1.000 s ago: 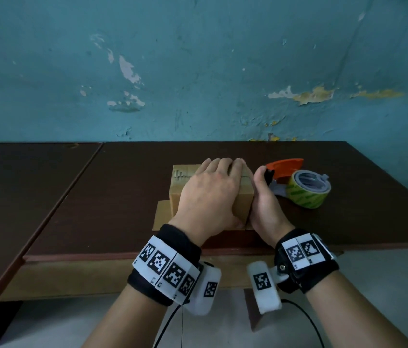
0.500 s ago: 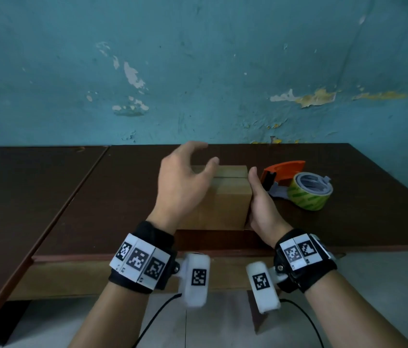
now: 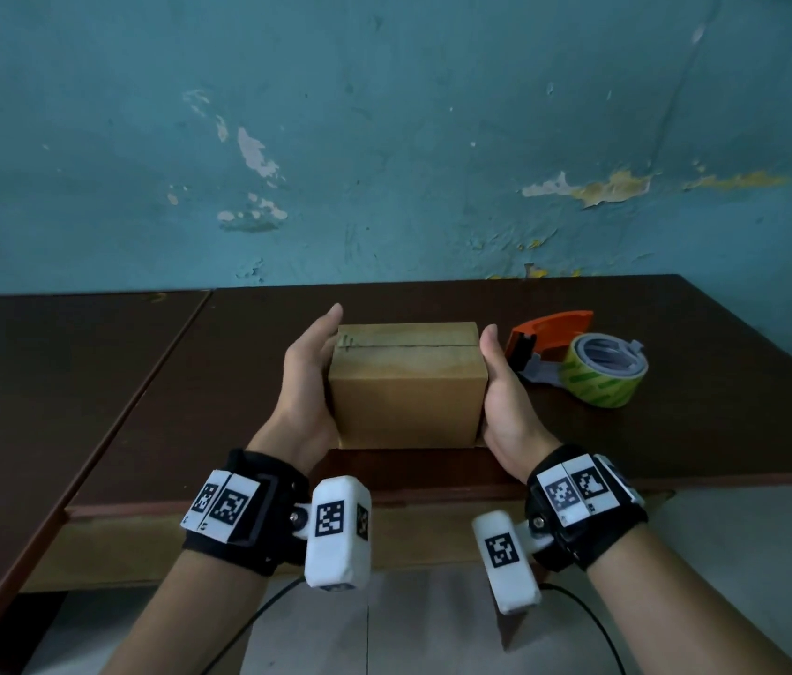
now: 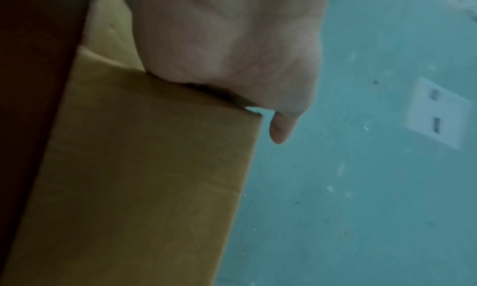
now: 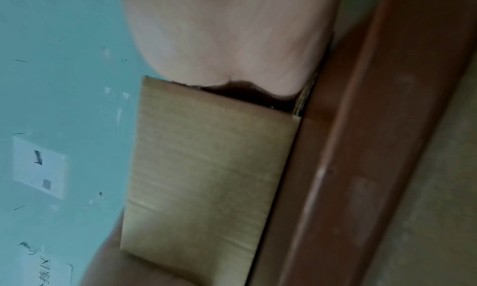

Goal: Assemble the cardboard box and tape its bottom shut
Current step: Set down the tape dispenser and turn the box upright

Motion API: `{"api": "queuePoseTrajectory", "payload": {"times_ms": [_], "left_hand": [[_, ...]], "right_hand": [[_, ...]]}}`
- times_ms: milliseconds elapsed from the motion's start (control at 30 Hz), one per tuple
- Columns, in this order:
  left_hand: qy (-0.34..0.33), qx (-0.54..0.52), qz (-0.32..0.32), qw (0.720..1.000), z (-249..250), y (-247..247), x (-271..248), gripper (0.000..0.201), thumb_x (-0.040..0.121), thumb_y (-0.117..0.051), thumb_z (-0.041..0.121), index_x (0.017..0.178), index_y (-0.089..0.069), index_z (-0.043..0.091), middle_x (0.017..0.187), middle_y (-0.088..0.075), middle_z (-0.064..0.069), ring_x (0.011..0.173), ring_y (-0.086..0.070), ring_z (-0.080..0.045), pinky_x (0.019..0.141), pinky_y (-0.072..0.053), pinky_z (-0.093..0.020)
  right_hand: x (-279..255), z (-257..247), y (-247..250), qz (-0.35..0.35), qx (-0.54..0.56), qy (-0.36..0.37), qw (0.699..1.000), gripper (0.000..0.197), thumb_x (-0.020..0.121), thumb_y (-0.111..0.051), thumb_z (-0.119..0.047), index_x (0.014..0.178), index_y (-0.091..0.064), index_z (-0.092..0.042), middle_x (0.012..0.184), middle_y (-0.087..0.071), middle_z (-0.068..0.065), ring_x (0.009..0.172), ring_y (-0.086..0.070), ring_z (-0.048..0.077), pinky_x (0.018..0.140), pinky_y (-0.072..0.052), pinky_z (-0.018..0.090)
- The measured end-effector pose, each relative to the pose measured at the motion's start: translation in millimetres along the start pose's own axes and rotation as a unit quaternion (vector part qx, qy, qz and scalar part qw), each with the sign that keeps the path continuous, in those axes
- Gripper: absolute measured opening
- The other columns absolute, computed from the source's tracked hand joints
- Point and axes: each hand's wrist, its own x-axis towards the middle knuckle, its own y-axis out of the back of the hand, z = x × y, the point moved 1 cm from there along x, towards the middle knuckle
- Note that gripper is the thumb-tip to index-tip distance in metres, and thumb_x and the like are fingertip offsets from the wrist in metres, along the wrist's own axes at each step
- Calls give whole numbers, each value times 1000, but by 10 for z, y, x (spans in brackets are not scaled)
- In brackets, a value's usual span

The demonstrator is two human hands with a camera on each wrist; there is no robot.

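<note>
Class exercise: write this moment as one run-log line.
box: flaps closed, untaped, on table | left hand, right hand: pressing its sides | tape dispenser: untouched, right of box

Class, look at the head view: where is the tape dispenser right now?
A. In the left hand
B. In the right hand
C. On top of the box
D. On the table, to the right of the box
D: the tape dispenser lies on the table beyond the right hand, while both hands, left hand included, are against the sides of the box.
</note>
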Motion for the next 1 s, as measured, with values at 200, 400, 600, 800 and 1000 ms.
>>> {"api": "queuePoseTrajectory", "payload": {"times_ms": [200, 400, 600, 800, 1000], "left_hand": [[-37, 19, 35, 999, -149, -17, 2, 45, 96, -56, 57, 102, -76, 18, 87, -80, -6, 75, -76, -18, 73, -55, -36], [-34, 37, 29, 998, -128, -37, -17, 40, 97, -53, 57, 104, -74, 23, 80, -79, 0, 79, -73, -18, 74, -55, -37], [-74, 79, 17, 994, -54, -10, 7, 46, 100, -52, 52, 128, -63, 17, 123, -71, -17, 102, -70, -27, 84, -57, -42], [-140, 146, -15, 979, 31, 8, 32, 45, 101, -49, 51, 123, -64, 15, 122, -64, -11, 106, -65, -24, 86, -52, -35], [-218, 405, 85, 884, 11, 76, -21, 43, 108, -17, 59, 105, -53, 36, 118, -46, 2, 118, -43, -21, 103, -35, -41]], "right_hand": [[21, 41, -60, 52, -10, 9, 999, 72, 100, -33, -69, 145, -57, -20, 139, -66, 8, 130, -61, 21, 118, -41, 47], [23, 30, -60, 30, -31, 31, 999, 99, 78, -48, -91, 155, -44, -29, 157, -49, 0, 147, -44, 17, 125, -28, 49], [18, -72, -72, 13, -9, 98, 995, 50, 107, -35, -53, 147, -53, -28, 137, -67, -5, 132, -60, 16, 117, -41, 42], [-25, -74, -23, -16, -68, 174, 982, 52, 107, -27, -43, 154, -41, -24, 156, -50, -7, 140, -50, 9, 116, -39, 30], [-37, -129, 53, -41, -110, 220, 968, 54, 108, -23, -38, 159, -33, -22, 163, -39, -9, 148, -39, 6, 123, -30, 36]]}}
